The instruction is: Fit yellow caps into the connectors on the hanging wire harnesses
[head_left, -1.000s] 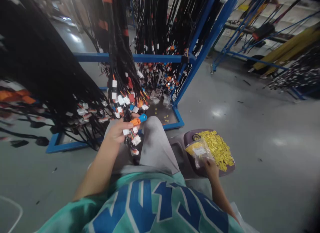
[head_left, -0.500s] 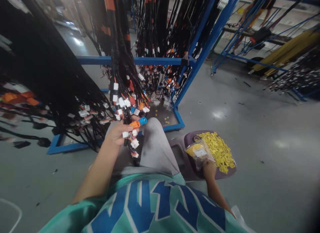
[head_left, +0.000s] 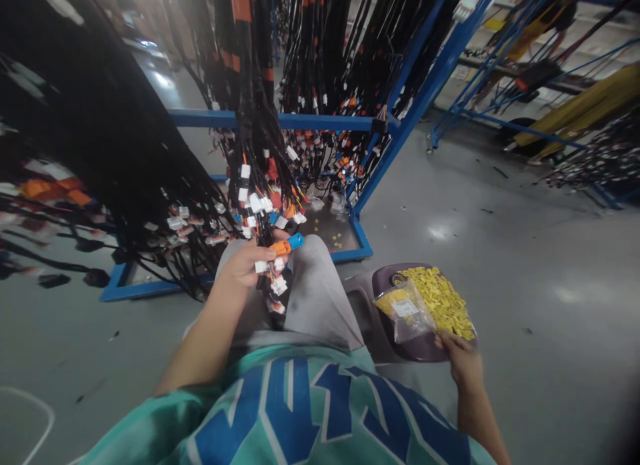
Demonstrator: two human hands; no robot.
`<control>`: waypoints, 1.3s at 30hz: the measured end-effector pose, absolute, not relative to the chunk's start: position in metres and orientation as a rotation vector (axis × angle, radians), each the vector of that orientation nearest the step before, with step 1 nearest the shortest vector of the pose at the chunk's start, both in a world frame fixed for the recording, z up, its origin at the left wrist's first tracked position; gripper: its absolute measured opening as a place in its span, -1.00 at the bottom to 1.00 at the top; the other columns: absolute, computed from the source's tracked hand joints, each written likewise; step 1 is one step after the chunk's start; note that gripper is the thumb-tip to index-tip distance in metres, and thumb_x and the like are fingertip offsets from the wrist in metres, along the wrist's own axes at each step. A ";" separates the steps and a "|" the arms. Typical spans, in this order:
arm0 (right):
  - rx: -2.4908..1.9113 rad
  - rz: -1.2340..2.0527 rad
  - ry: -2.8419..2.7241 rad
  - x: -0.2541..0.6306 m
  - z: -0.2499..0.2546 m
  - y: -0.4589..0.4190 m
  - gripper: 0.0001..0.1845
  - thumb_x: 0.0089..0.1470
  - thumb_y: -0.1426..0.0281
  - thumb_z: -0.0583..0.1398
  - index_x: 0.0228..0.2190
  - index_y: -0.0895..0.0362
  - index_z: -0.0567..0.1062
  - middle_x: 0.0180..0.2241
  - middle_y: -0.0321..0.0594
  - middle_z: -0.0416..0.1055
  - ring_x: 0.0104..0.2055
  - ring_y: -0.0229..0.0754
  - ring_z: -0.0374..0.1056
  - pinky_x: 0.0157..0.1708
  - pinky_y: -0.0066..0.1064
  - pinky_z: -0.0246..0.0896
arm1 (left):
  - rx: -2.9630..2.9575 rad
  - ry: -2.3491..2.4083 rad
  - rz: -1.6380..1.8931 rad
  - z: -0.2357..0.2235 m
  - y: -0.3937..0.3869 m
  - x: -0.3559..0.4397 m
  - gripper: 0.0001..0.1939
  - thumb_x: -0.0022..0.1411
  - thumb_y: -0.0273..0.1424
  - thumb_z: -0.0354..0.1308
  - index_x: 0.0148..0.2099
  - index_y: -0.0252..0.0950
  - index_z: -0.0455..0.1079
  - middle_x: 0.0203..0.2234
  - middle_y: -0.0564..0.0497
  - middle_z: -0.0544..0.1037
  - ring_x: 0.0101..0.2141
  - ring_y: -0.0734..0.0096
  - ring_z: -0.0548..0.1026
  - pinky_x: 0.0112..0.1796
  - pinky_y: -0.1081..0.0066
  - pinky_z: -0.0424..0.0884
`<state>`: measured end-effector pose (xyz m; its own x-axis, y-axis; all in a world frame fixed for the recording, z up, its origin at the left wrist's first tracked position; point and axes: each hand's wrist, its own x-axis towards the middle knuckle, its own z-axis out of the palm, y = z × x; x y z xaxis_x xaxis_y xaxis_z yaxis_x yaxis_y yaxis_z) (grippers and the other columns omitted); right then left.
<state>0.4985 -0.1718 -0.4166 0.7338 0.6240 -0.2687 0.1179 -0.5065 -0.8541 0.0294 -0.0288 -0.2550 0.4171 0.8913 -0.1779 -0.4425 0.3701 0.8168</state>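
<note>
My left hand (head_left: 249, 262) is closed around a bundle of black wires with white, orange and blue connectors (head_left: 280, 247), held above my knee in grey trousers (head_left: 313, 292). My right hand (head_left: 463, 360) rests at the near rim of a purple tray (head_left: 417, 348) heaped with small yellow clips (head_left: 443, 302). Its fingers curl at the edge of the pile; whether they hold a clip is hidden. A clear plastic bag (head_left: 406, 310) with more yellow clips lies on the tray just left of that hand.
A blue metal rack (head_left: 320, 122) hung with many black wire harnesses (head_left: 260, 118) stands in front of me. A few yellow clips (head_left: 335, 237) lie on its base. More blue racks (head_left: 500, 118) stand at the back right on the grey floor (head_left: 525, 252).
My right hand has moved right and nearer along the tray, from beside the plastic bag to the near edge of the yellow pile. My left hand has kept its hold on the connectors.
</note>
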 end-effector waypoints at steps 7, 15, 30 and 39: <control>-1.579 0.858 -0.490 0.469 -0.357 -0.131 -0.54 -0.50 0.25 0.37 -0.45 0.17 0.44 -0.50 -0.27 0.43 -0.48 -0.30 0.40 -0.47 -0.52 0.40 | 0.756 0.658 0.930 -0.257 -0.028 0.032 -0.53 -0.33 -0.42 0.30 -0.26 -0.33 0.30 -0.65 0.06 0.45 -0.72 0.53 0.34 -0.72 0.59 0.20; -1.091 1.292 -0.753 0.316 -0.281 -0.063 -0.73 -0.24 0.32 0.34 -0.44 0.11 0.42 -0.56 -0.39 0.40 -0.54 -0.39 0.33 -0.51 -0.56 0.33 | 0.766 0.646 0.938 -0.252 -0.036 0.036 -0.53 -0.32 -0.40 0.32 -0.26 -0.34 0.31 -0.66 0.04 0.46 -0.72 0.51 0.34 -0.74 0.58 0.22; -0.908 1.379 -1.151 0.224 -0.235 -0.066 -0.85 -0.06 0.33 0.28 -0.41 0.12 0.48 -0.49 -0.31 0.52 -0.49 -0.30 0.45 -0.49 -0.45 0.43 | 0.674 0.618 0.962 -0.254 -0.037 0.041 -0.51 -0.36 -0.43 0.35 -0.26 -0.36 0.34 -0.62 0.05 0.48 -0.68 0.51 0.39 -0.71 0.58 0.24; -0.896 1.503 -1.198 0.210 -0.228 -0.064 -0.80 -0.11 0.28 0.31 -0.41 0.12 0.52 -0.49 -0.31 0.52 -0.48 -0.30 0.45 -0.45 -0.43 0.45 | 0.664 0.612 0.977 -0.256 -0.037 0.039 -0.54 -0.35 -0.47 0.35 -0.28 -0.39 0.39 -0.56 -0.01 0.51 -0.59 0.45 0.44 -0.60 0.54 0.30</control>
